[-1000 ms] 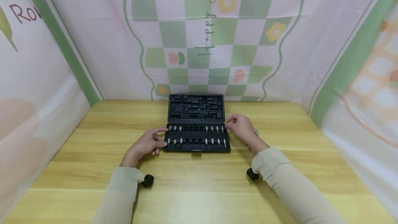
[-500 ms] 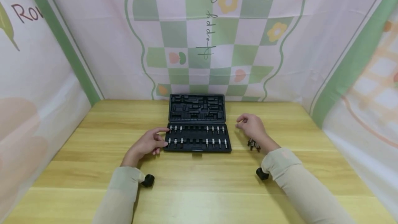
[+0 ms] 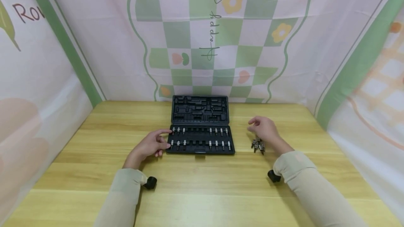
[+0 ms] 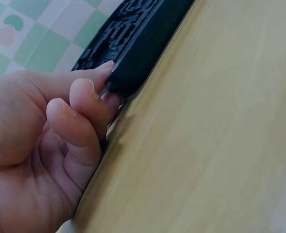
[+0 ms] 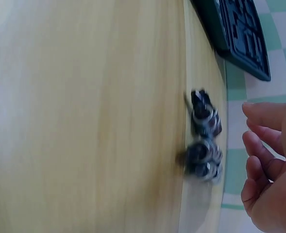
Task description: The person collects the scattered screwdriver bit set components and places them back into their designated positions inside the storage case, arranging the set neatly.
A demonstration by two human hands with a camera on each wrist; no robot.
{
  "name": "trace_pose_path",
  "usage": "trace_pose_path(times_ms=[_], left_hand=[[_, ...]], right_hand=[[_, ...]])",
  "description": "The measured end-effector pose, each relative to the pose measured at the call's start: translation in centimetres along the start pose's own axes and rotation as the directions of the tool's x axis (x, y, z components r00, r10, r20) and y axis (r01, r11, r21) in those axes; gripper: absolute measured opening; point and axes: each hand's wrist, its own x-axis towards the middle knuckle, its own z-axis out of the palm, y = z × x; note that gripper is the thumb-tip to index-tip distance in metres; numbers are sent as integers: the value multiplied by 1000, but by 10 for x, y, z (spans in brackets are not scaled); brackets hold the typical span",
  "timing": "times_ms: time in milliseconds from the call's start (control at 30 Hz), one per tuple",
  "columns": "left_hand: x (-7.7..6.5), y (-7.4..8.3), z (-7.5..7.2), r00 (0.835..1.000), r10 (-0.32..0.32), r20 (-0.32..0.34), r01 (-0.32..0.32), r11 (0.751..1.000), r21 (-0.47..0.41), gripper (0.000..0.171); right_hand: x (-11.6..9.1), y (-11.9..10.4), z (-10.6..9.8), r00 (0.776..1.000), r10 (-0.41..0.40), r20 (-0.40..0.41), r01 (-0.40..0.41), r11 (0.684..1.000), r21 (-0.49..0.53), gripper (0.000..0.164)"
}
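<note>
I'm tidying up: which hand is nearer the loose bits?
Right. The right hand hovers close to the loose bits; the left hand is across the case from them, at its left edge.

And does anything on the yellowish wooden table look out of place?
Yes: several small silver metal bits with dark tips lie jumbled right of the open black plastic case, whereas similar bits inside sit in tidy rows.

You face one black case point(image 3: 197, 137), fourteen bit sockets point(image 3: 210, 144) in two rows of seven, and one loose socket pile point(image 3: 261, 146), its count unclear.
</note>
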Motion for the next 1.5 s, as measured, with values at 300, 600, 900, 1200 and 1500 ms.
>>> trace_pose_path(times_ms=[300, 600, 900, 1200, 1500], left_hand=[[1, -1, -1, 1000, 6, 3, -6, 1000, -2, 59], [2, -4, -1, 1000, 8, 0, -8, 1000, 0, 59], [3, -6, -1, 1000, 11, 4, -11, 1000, -8, 59], [2, -5, -2, 1000, 11, 6, -11, 1000, -7, 59], [2, -5, -1, 1000, 12, 6, -12, 1000, 1, 58]], right_hand=[[0, 21, -14, 998, 32, 56, -29, 998, -49, 26], [-6, 24, -21, 991, 89, 97, -81, 994, -76, 33], [-8, 26, -25, 991, 72, 111, -60, 992, -110, 32], [-8, 28, -20, 994, 35, 102, -24, 993, -113, 22], [-6, 28, -18, 995, 48, 84, -42, 996, -76, 20]])
